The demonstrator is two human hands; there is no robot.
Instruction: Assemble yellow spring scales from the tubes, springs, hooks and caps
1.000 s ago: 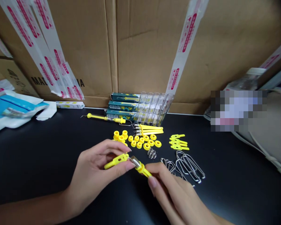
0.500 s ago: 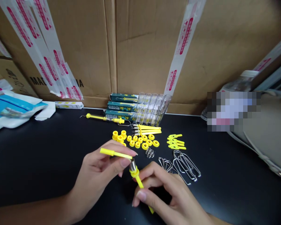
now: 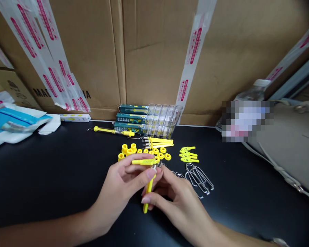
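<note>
Within the right hand [image 3: 175, 197], the yellow rod [image 3: 149, 186] now points down-left instead.

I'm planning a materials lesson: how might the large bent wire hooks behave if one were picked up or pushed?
The large wire hooks look stiff, judging by their shiny metal and crisp bends. One might snag its neighbours, as they overlap. They seem unlikely to roll, lying flat on the black table.

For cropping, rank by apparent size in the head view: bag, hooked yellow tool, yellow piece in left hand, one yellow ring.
1. Bag
2. Hooked yellow tool
3. Yellow piece in left hand
4. Yellow ring
</note>
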